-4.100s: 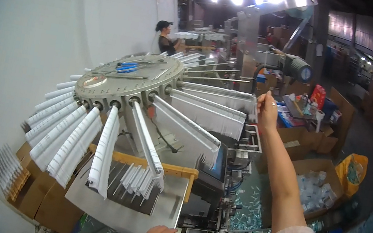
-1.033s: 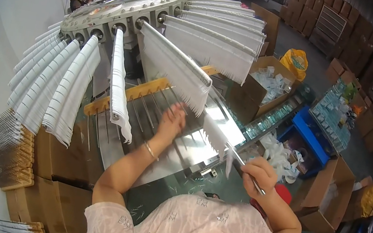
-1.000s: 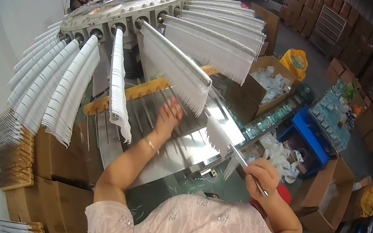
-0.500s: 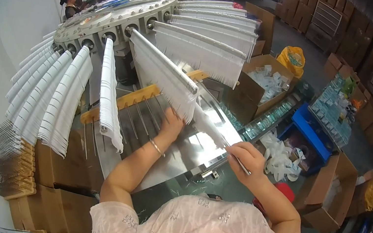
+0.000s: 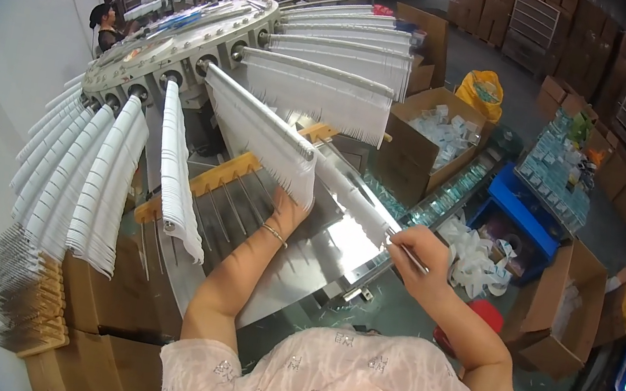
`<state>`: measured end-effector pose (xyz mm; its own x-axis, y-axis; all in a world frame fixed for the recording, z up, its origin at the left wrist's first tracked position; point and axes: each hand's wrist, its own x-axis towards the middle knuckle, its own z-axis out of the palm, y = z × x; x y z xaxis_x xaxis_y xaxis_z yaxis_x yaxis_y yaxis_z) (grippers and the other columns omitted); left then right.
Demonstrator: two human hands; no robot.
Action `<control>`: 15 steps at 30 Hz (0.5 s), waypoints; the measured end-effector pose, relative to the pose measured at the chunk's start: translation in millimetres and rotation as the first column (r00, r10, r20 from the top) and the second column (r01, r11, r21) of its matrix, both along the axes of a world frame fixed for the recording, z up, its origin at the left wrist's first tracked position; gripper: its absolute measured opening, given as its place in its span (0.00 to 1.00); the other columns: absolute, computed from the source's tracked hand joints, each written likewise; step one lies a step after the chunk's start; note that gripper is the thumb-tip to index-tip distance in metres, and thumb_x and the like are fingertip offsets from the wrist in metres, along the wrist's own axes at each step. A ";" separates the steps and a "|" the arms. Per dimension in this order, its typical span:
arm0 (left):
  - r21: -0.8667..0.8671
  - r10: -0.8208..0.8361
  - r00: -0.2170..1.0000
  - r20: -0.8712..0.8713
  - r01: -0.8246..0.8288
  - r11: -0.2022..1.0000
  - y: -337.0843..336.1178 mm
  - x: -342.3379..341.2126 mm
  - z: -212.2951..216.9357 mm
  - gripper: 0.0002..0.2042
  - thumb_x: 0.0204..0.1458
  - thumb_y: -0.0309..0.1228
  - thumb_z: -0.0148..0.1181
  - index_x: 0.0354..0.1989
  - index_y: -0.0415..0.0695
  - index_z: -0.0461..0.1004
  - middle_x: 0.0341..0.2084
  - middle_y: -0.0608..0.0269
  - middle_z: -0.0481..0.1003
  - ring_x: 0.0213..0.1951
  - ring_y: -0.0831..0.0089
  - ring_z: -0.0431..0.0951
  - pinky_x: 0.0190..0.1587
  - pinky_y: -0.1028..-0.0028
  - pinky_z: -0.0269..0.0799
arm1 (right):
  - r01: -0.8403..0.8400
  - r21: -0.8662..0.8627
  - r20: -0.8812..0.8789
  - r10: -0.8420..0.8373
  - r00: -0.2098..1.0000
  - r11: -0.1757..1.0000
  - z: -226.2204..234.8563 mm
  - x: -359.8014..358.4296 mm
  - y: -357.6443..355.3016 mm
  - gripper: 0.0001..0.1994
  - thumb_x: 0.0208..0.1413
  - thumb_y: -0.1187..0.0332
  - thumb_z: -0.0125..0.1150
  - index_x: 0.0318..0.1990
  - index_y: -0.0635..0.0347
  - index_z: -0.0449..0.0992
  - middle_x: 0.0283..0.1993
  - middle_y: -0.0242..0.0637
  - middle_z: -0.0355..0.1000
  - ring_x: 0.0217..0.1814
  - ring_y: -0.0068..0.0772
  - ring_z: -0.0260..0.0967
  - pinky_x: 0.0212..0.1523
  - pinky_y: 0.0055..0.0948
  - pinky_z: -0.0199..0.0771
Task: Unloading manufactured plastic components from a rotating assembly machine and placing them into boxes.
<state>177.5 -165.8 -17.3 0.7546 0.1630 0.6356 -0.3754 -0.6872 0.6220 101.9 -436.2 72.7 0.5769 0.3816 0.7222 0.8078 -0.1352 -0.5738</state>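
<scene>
My right hand (image 5: 430, 254) is closed around a thin metal rod (image 5: 403, 245). White thread-like material (image 5: 352, 204) hangs from the rod, over a shiny metal plate (image 5: 350, 246). My left hand (image 5: 287, 212), with a bracelet at the wrist, reaches up to a neighbouring row of white hanging strands (image 5: 261, 136). Those strands cover its fingers, so their grip is hidden. The row hangs from a bar joined to a large round metal machine (image 5: 256, 16). Below and left of it, a notched wooden bar (image 5: 224, 176) lies across several thin rods.
More loaded bars (image 5: 104, 171) fan out around the machine. Bare pins on wooden strips (image 5: 31, 297) are stacked at left. At right stand an open carton (image 5: 400, 131) of small packs, a blue bin (image 5: 521, 224) and another carton (image 5: 562, 323). Another person (image 5: 104, 25) is beyond the machine.
The whole view has shifted a little. My left hand's fingers have gone further behind the hanging strands. My right hand keeps hold of the rod.
</scene>
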 end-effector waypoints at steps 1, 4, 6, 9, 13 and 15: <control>0.176 0.008 0.992 0.125 -0.031 0.984 -3.4 -0.9 6.6 0.25 0.40 0.24 0.45 0.52 0.36 0.53 0.40 0.40 0.65 0.43 0.47 0.65 0.46 0.65 0.61 | -0.003 0.065 -0.157 0.013 0.988 0.998 -3.1 -1.9 3.5 0.09 0.42 0.81 0.55 0.33 0.64 0.71 0.25 0.37 0.67 0.26 0.26 0.65 0.27 0.20 0.65; 0.373 0.032 0.967 0.254 -0.129 0.919 -9.6 -7.8 10.5 0.31 0.40 0.20 0.40 0.58 0.35 0.44 0.37 0.38 0.64 0.38 0.46 0.67 0.41 0.65 0.64 | -0.073 0.101 -0.227 0.095 0.969 0.992 -5.8 -12.2 -2.7 0.07 0.47 0.78 0.49 0.35 0.67 0.70 0.27 0.37 0.67 0.28 0.24 0.65 0.29 0.22 0.65; 0.407 0.060 0.966 0.253 -0.163 0.899 -20.2 -18.1 9.7 0.31 0.40 0.20 0.40 0.58 0.36 0.44 0.35 0.39 0.65 0.35 0.46 0.67 0.39 0.64 0.65 | -0.056 0.180 -0.277 0.105 0.955 0.982 -8.5 -24.6 -12.3 0.08 0.49 0.76 0.45 0.35 0.67 0.69 0.27 0.36 0.66 0.27 0.24 0.64 0.29 0.21 0.64; 0.396 0.048 0.988 0.149 -0.104 0.912 -56.3 -44.2 28.5 0.29 0.39 0.19 0.43 0.55 0.35 0.52 0.26 0.47 0.63 0.27 0.52 0.65 0.30 0.63 0.62 | 0.141 0.392 -0.473 0.068 0.878 0.909 -44.4 -40.4 -44.8 0.09 0.52 0.73 0.39 0.36 0.65 0.66 0.28 0.35 0.63 0.24 0.21 0.59 0.27 0.19 0.61; 0.329 -0.203 0.976 0.082 0.166 0.930 -78.4 -74.6 49.9 0.26 0.38 0.18 0.48 0.52 0.36 0.58 0.26 0.52 0.62 0.28 0.57 0.64 0.31 0.66 0.61 | 0.434 0.682 -0.614 0.137 0.778 0.589 -60.4 -33.8 -83.2 0.04 0.55 0.70 0.41 0.36 0.58 0.62 0.29 0.30 0.61 0.21 0.16 0.56 0.19 0.13 0.54; 0.475 -0.193 0.965 0.176 0.088 0.875 -86.5 -73.7 70.1 0.26 0.38 0.19 0.49 0.52 0.38 0.59 0.27 0.54 0.63 0.30 0.58 0.64 0.32 0.68 0.61 | 0.456 0.709 -0.632 0.197 0.750 0.537 -61.0 -23.9 -107.0 0.04 0.54 0.69 0.43 0.35 0.56 0.63 0.28 0.28 0.60 0.19 0.13 0.53 0.17 0.09 0.50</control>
<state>103.8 -252.3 52.8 0.5865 -0.2846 0.7583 -0.5758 -0.8050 0.1432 78.0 -543.2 11.7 0.9528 -0.2734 0.1320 0.2688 0.5573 -0.7856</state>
